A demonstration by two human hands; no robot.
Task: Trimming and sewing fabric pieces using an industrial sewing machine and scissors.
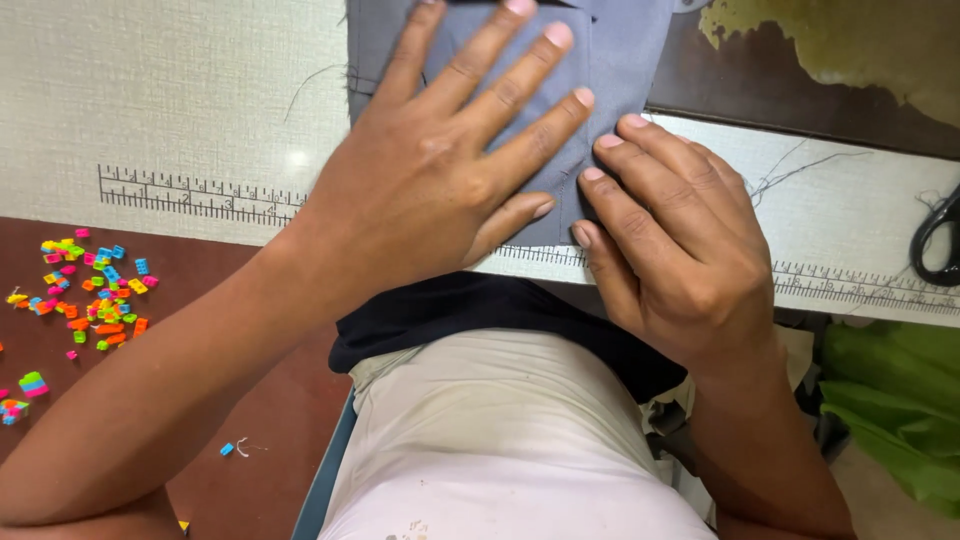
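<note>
A piece of grey-blue fabric [620, 50] lies on a white textured table [170, 110] that has a printed ruler along its near edge. My left hand [440, 160] rests flat on the fabric with its fingers spread. My right hand [670, 240] presses the fabric's right edge with its fingertips, close to a stitched seam. Both hands sit side by side, almost touching. Neither one grips anything.
Black scissors [935, 240] lie at the table's right edge. Several small colourful toy bricks [90, 290] are scattered on the red-brown floor at the left. A green bag [895, 400] sits low on the right. Dark wood [760, 90] shows behind the table.
</note>
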